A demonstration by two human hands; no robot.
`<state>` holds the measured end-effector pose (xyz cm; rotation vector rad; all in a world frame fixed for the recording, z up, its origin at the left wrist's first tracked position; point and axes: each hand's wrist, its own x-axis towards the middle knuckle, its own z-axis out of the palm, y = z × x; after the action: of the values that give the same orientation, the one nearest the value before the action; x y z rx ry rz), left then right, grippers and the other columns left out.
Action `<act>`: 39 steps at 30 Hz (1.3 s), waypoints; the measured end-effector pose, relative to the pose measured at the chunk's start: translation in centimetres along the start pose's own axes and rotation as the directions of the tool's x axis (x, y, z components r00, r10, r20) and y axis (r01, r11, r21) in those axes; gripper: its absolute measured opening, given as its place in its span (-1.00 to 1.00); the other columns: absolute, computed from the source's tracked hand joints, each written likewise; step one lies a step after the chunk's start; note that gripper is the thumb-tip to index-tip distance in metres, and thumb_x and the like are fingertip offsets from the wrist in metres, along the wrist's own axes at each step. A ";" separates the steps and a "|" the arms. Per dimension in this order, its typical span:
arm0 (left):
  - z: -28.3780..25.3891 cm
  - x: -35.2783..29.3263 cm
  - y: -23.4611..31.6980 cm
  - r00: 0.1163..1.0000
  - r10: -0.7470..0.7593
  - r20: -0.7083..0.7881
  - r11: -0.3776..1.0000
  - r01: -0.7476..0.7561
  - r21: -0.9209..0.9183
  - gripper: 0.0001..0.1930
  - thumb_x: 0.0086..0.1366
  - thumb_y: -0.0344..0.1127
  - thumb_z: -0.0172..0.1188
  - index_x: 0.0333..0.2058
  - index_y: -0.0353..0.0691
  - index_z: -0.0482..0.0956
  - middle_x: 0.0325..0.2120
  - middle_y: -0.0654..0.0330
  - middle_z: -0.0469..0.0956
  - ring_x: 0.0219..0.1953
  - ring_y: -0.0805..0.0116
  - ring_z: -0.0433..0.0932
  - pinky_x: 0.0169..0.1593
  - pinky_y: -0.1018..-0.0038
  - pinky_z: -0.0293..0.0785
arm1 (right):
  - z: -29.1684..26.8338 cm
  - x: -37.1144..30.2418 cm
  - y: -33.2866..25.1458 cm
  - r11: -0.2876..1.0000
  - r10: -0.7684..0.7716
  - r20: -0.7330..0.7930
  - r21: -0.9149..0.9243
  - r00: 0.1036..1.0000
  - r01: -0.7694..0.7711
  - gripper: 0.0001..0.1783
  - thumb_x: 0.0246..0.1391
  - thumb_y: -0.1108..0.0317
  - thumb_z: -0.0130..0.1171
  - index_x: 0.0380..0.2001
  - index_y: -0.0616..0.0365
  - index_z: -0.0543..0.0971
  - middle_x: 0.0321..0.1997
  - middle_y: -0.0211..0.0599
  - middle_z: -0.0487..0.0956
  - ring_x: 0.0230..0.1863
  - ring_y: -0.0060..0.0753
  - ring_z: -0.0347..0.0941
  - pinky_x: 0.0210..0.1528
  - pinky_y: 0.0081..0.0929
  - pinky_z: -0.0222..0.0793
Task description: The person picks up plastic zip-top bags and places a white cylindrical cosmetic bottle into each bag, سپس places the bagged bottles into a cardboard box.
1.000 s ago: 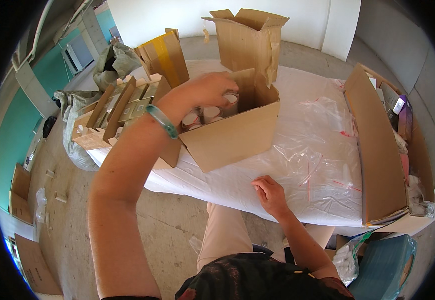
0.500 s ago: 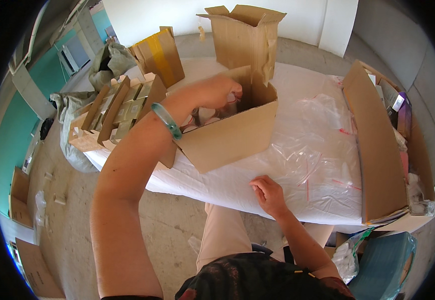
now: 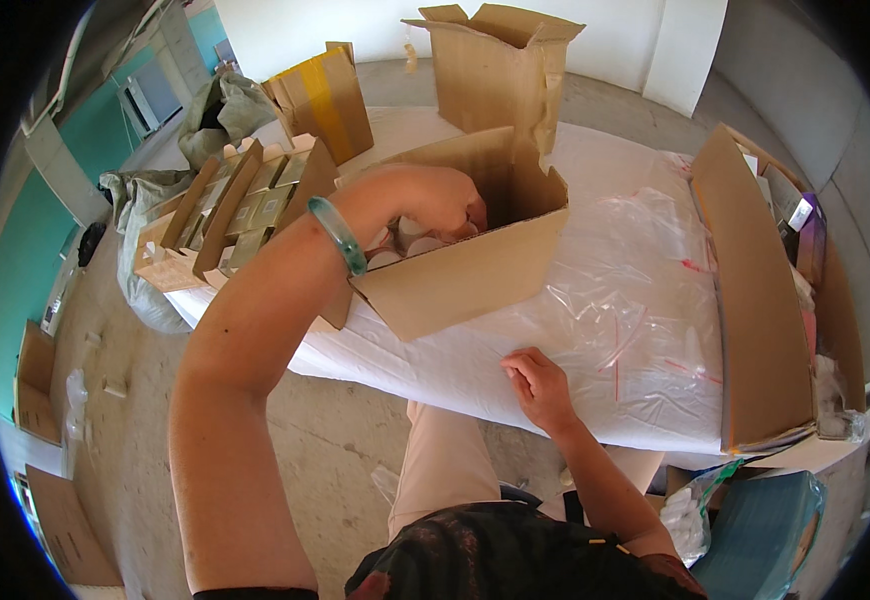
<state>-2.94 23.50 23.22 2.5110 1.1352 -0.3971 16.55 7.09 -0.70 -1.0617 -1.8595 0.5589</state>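
My left hand (image 3: 445,200) reaches over and into an open cardboard box (image 3: 470,275) on the white-covered table (image 3: 595,170). Its fingers are curled, partly hidden behind the hand itself, so whatever they grip cannot be made out. Several pale, round-topped items (image 3: 420,244) sit in the left part of that box, beneath the hand. A green bangle (image 3: 335,235) circles my left wrist. By the table's front edge, my right hand (image 3: 538,386) rests on the cloth with fingers curled in and nothing visible in them. Clear plastic bags (image 3: 615,320) with red seal lines lie to its right.
A long carton (image 3: 763,310) of mixed goods stands at the right edge. Small boxes fill cardboard trays (image 3: 225,215) at the left. Behind them are a yellow-taped box (image 3: 320,105) and a tall open carton (image 3: 495,75). A blue-green wrapped bundle (image 3: 765,535) sits below, right.
My left hand has moved slightly right and lower into the box; the pale item seen at its fingers before is now hidden. My right hand has stayed put. The view has shifted slightly.
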 end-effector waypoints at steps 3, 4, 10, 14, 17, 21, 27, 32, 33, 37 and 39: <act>-0.5 -0.4 -2.4 0.987 0.106 -0.123 0.979 -0.126 -0.163 -0.68 0.26 -0.20 0.07 -0.11 -0.23 0.60 -0.24 0.11 0.63 -0.21 0.33 0.56 -0.11 0.46 0.42 | 0.3 0.2 -0.3 1.000 -0.015 -0.005 0.006 1.000 0.015 -0.82 0.00 0.65 0.08 -0.31 0.21 0.53 -0.28 -0.22 0.53 -0.42 -0.29 0.48 -0.37 -0.52 0.40; -0.8 -0.5 -2.4 0.990 0.061 -0.127 0.980 -0.083 -0.179 -0.68 0.27 -0.20 0.07 -0.11 -0.24 0.60 -0.25 0.11 0.63 -0.20 0.34 0.55 -0.10 0.47 0.42 | 0.3 0.2 -0.3 1.000 -0.018 -0.013 0.000 1.000 0.018 -0.83 0.00 0.65 0.08 -0.31 0.21 0.53 -0.28 -0.22 0.53 -0.42 -0.29 0.48 -0.37 -0.52 0.40; -1.5 -1.3 -2.8 0.985 -0.019 -0.171 0.980 -0.016 -0.200 -0.68 0.30 -0.18 0.05 -0.13 -0.26 0.59 -0.28 0.15 0.63 -0.22 0.38 0.53 -0.08 0.46 0.42 | 0.2 0.1 -0.1 1.000 0.009 -0.018 -0.003 1.000 -0.009 -0.84 0.00 0.64 0.08 -0.32 0.20 0.53 -0.29 -0.23 0.53 -0.42 -0.29 0.48 -0.37 -0.52 0.40; -0.6 -1.7 -4.9 0.961 0.013 -0.275 0.983 -0.062 -0.170 -0.71 0.28 -0.21 0.06 -0.16 -0.26 0.60 -0.31 0.15 0.63 -0.24 0.35 0.54 -0.10 0.44 0.43 | 0.4 0.1 -0.2 1.000 -0.005 -0.011 0.000 1.000 0.005 -0.84 0.00 0.62 0.08 -0.32 0.19 0.52 -0.30 -0.23 0.53 -0.40 -0.25 0.50 -0.35 -0.46 0.42; -0.7 -1.9 -4.6 0.971 -0.059 -0.232 0.992 0.030 -0.125 -0.74 0.24 -0.25 0.07 -0.21 -0.26 0.61 -0.35 0.11 0.63 -0.26 0.31 0.56 -0.13 0.43 0.44 | 0.1 0.1 -0.2 1.000 0.004 -0.014 -0.006 1.000 -0.005 -0.84 -0.02 0.59 0.07 -0.32 0.16 0.52 -0.32 -0.22 0.53 -0.37 -0.17 0.52 -0.33 -0.36 0.45; -0.3 -2.0 -5.2 0.968 -0.129 -0.213 0.990 0.112 -0.089 -0.77 0.19 -0.28 0.09 -0.27 -0.26 0.62 -0.40 0.04 0.62 -0.31 0.23 0.58 -0.18 0.39 0.46 | 0.2 0.0 -0.2 1.000 0.002 -0.011 -0.007 1.000 -0.002 -0.83 -0.01 0.58 0.07 -0.31 0.15 0.51 -0.32 -0.23 0.53 -0.35 -0.15 0.51 -0.32 -0.34 0.45; -0.4 -2.9 -3.9 0.967 -0.061 -0.249 0.998 0.064 0.002 -0.73 0.21 -0.25 0.11 -0.18 -0.27 0.58 -0.33 0.01 0.60 -0.29 0.16 0.57 -0.18 0.37 0.46 | 0.3 -0.2 0.1 0.999 -0.026 -0.030 -0.041 0.999 0.025 -0.86 0.00 0.56 0.08 -0.33 0.13 0.49 -0.33 -0.23 0.52 -0.33 -0.09 0.49 -0.32 -0.31 0.42; -0.6 -4.9 -3.6 0.936 0.020 -0.350 0.999 -0.009 0.031 -0.66 0.22 -0.24 0.14 -0.08 -0.31 0.52 -0.27 0.01 0.59 -0.24 0.19 0.56 -0.16 0.38 0.47 | 0.8 -0.5 0.3 0.999 -0.034 -0.044 -0.042 0.998 0.033 -0.87 0.01 0.56 0.08 -0.33 0.13 0.48 -0.32 -0.25 0.52 -0.32 -0.11 0.48 -0.32 -0.32 0.41; -0.3 -5.3 -3.7 0.905 0.039 -0.424 0.999 -0.037 0.013 -0.65 0.21 -0.23 0.15 -0.09 -0.31 0.53 -0.25 0.01 0.58 -0.24 0.16 0.55 -0.15 0.37 0.47 | 0.8 -0.4 0.4 0.998 -0.041 -0.037 -0.050 0.998 0.039 -0.86 0.01 0.57 0.08 -0.32 0.14 0.49 -0.30 -0.25 0.52 -0.33 -0.14 0.48 -0.33 -0.34 0.41; 0.1 -7.3 0.5 0.705 0.162 -0.690 0.973 -0.230 -0.007 -0.71 0.21 -0.35 0.16 -0.10 -0.31 0.54 -0.21 0.06 0.57 -0.23 0.18 0.55 -0.14 0.40 0.46 | 0.4 -0.6 0.5 0.998 -0.016 -0.018 -0.053 1.000 0.015 -0.87 -0.03 0.58 0.07 -0.37 0.13 0.48 -0.32 -0.28 0.51 -0.31 -0.14 0.48 -0.31 -0.29 0.42; 0.5 -8.0 4.5 0.599 0.169 -0.783 0.938 -0.341 -0.059 -0.75 0.23 -0.41 0.15 -0.11 -0.29 0.55 -0.21 0.10 0.57 -0.21 0.20 0.55 -0.12 0.41 0.46 | 0.2 -0.9 0.8 0.999 -0.020 -0.031 -0.051 0.999 0.019 -0.86 -0.04 0.58 0.07 -0.36 0.13 0.48 -0.31 -0.30 0.51 -0.30 -0.16 0.49 -0.30 -0.30 0.42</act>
<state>-4.67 15.23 26.79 2.6270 0.9438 0.9406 16.94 6.80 -1.84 -1.0790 -1.8631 0.4828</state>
